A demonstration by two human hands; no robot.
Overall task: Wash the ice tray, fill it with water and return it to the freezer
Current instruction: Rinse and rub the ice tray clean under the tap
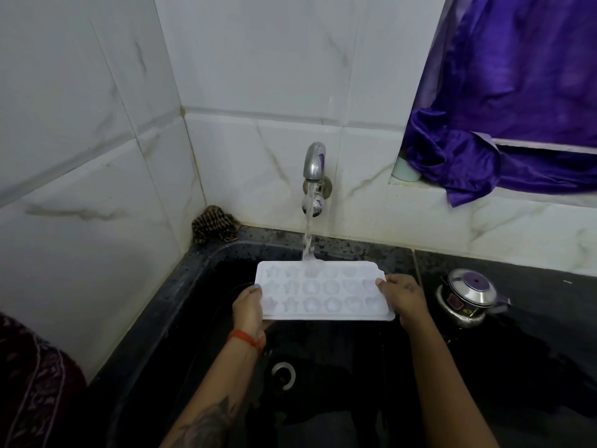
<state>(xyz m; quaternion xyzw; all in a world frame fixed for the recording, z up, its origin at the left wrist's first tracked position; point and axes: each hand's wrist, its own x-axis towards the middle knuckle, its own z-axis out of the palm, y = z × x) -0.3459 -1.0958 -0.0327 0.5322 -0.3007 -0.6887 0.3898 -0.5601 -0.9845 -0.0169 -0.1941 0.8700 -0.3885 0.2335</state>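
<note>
Gripping its short ends, the left hand [248,305] and right hand [404,295] hold the ice tray [323,291] over the sink [181,305], and its far edge is struck by tap [315,163] water.

My feed's dim and soft; sink [200,318] basin nearly black, wall tiles above it brightest, wide-angle bending at edges.

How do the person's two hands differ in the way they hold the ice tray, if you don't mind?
The left hand grips the ice tray's left end, with an orange thread at its wrist; the right hand grips the right end, wrist bare. The left forearm shows a tattoo; the right shows none. Both have thumbs on top.
</note>
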